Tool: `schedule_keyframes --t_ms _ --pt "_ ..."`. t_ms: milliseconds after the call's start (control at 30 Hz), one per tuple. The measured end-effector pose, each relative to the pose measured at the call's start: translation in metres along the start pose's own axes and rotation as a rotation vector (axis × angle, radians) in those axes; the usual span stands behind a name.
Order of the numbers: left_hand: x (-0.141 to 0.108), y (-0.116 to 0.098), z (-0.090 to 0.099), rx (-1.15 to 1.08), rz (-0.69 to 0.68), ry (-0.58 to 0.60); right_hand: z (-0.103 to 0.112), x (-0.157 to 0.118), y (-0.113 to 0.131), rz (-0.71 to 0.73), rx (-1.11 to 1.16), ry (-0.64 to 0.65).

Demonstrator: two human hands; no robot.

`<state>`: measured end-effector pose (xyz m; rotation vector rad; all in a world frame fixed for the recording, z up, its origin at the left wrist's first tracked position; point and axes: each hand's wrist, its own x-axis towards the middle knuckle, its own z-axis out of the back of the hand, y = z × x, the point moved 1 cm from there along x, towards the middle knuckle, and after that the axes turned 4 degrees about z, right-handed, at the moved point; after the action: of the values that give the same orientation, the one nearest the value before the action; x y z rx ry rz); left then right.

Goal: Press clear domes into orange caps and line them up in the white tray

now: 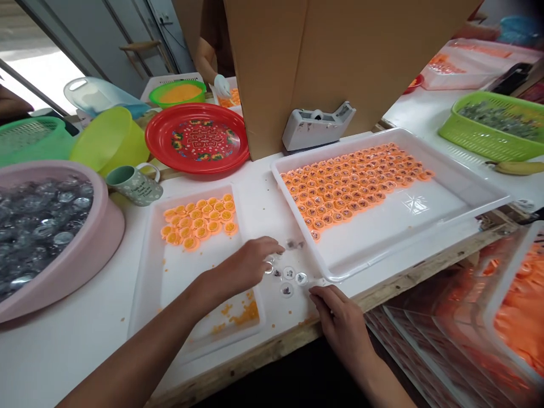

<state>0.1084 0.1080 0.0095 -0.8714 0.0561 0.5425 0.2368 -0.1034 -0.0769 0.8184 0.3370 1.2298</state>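
Several small clear round discs (289, 273) with dark printed pictures lie loose on the white table between two trays. My left hand (255, 259) reaches over them from the left, its fingers bent and apart from the thumb, close to a clear disc (268, 266). At the table's front edge, my right hand (343, 318) is closed, thumb and forefinger together beside the discs; whatever they hold is hidden. The large white tray (425, 249) on the right has rows of orange pieces (340, 184) topped with printed discs. Orange-yellow rounds (199, 221) lie in the smaller white tray (174, 283).
A pink tub (113, 226) of clear lids or cups, a mug (136, 187) and a red tray (198, 139) stand left. A tape dispenser (318, 124) sits before a cardboard panel (314, 56). A co-worker's gloved hand (221, 85) shows behind. Right is a green basket (488, 127).
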Motion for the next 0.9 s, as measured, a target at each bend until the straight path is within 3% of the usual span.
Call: schedule_keyframes --t_ms 133,233,400,500,667,767,900 --pt "-0.019 0.010 0.007 -0.001 0.114 -0.336 -0.007 0.006 0.011 -0.042 0.010 0.104" --pt "-0.047 0.022 0.008 -0.017 0.221 -0.482 -0.019 0.015 0.022 -0.027 -0.017 0.182" --pt "-0.102 0.049 -0.002 -0.144 0.431 -0.529 -0.038 0.020 0.028 0.007 -0.157 0.242" --pt "-0.119 0.069 -0.004 -0.094 0.482 -0.552 -0.042 0.017 0.021 0.116 -0.185 0.225" --pt "-0.103 0.105 0.019 0.105 0.493 -0.699 -0.040 0.021 0.013 0.273 -0.149 0.189" --pt "-0.078 0.118 0.037 0.234 0.474 -0.731 -0.039 0.024 0.011 0.190 -0.077 0.165" --pt "-0.053 0.121 0.051 0.380 0.412 -0.666 -0.040 0.026 0.004 0.104 -0.014 0.181"
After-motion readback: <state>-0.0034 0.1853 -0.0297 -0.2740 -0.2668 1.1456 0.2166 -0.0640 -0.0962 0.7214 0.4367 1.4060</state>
